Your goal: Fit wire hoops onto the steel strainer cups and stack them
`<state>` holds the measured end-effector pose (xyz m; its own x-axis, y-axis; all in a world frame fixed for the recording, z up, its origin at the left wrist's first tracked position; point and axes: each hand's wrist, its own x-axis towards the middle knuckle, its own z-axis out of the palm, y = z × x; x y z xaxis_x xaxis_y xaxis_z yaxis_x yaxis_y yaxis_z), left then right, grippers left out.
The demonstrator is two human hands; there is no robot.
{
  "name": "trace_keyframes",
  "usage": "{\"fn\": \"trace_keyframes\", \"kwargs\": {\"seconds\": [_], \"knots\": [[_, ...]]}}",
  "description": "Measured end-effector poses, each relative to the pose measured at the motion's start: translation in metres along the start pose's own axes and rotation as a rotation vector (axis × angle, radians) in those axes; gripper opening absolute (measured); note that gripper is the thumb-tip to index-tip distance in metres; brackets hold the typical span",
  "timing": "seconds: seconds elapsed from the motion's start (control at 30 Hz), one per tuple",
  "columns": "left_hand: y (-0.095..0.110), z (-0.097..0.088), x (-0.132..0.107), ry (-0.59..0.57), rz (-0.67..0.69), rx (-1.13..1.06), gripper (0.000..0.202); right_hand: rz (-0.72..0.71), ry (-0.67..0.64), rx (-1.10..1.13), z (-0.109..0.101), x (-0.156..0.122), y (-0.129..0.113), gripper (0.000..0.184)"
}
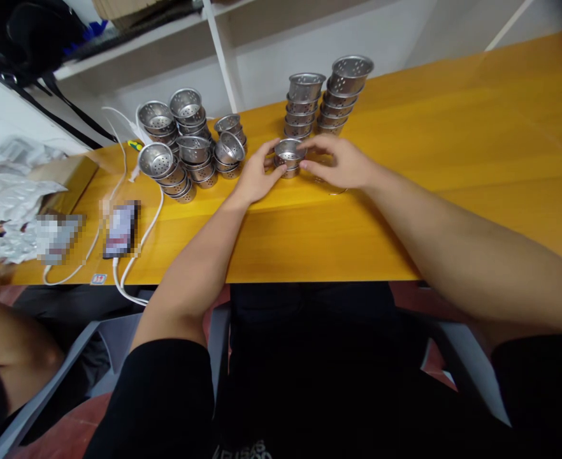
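A short stack of perforated metal cups [289,167] stands upright on the yellow table in front of me. My left hand [258,173] curls round its left side, fingers behind and thumb at the front. On the other side, my right hand [341,160] has its fingertips at the rim and its thumb against the wall. Just behind rise two taller stacks of the same cups, a left stack [302,105] and a right stack [343,95]. A thin metal curve [337,192] shows on the table below my right hand; the rest of it is hidden.
Several more cup stacks [185,153] crowd the table to the left. A phone [121,229] with white cables, a second blurred device [61,239], a cardboard box [73,182] and clear plastic bags [11,191] lie further left. Another person's arm [13,331] is at the left edge.
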<state>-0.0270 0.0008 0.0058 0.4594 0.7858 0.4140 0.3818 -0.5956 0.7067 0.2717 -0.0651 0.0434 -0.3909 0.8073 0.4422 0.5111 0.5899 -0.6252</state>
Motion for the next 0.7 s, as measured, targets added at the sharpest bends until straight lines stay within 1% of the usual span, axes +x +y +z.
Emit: {"fn": "trace_keyframes", "kwargs": {"seconds": [0.07,0.13,0.2,0.27,0.4,0.5,0.7], "knots": [[0.009,0.0,-0.003,-0.022,0.004,-0.005,0.064,-0.01,0.001,0.007,0.0,-0.001,-0.006,0.07],[0.017,0.0,-0.006,-0.051,0.0,-0.014,0.058,-0.002,0.037,0.029,0.0,-0.002,-0.007,0.074],[0.023,0.001,-0.008,-0.079,-0.005,-0.024,0.056,0.007,0.067,0.041,0.001,-0.002,-0.006,0.08],[0.025,0.001,-0.009,-0.09,-0.002,-0.024,0.054,0.011,0.065,0.033,0.001,-0.002,-0.005,0.083],[0.023,0.001,-0.008,-0.09,0.004,-0.019,0.052,-0.004,0.008,0.014,-0.001,-0.002,-0.004,0.072],[0.023,0.001,-0.008,-0.087,-0.009,-0.023,0.053,-0.015,0.001,-0.011,-0.002,-0.002,-0.003,0.067],[0.036,-0.001,-0.009,-0.079,-0.039,-0.046,0.05,0.03,-0.002,-0.06,0.0,-0.002,0.0,0.066]]}}
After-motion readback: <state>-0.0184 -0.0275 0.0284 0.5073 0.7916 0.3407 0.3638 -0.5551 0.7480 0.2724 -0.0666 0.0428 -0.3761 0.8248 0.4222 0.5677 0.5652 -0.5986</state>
